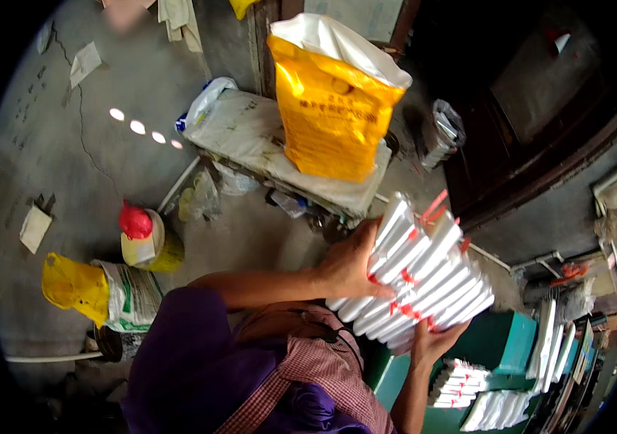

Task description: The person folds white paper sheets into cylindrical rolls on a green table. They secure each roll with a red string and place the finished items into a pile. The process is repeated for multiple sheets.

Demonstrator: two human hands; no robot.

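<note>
Between both hands I hold a stack of white, shiny plastic bundles (431,267), laid side by side and tied with red strips. My left hand (352,264) is closed on the stack's left side, its thumb lying across the front. My right hand (435,341) grips the stack from its lower right edge. The stack is tilted, and the fingers behind it are hidden. Beyond the hands, a tall yellow bag (334,116) with a silvery inside stands upright, its top open. It rests on a low bench with a pale cover (250,134), apart from the stack.
More white bundles (460,383) with red ties lie on a green surface at the lower right, beside a green box (514,343). A yellow bucket (167,249) with a red bag on top and a yellow sack (73,286) stand at left. A lined bin (442,134) is behind.
</note>
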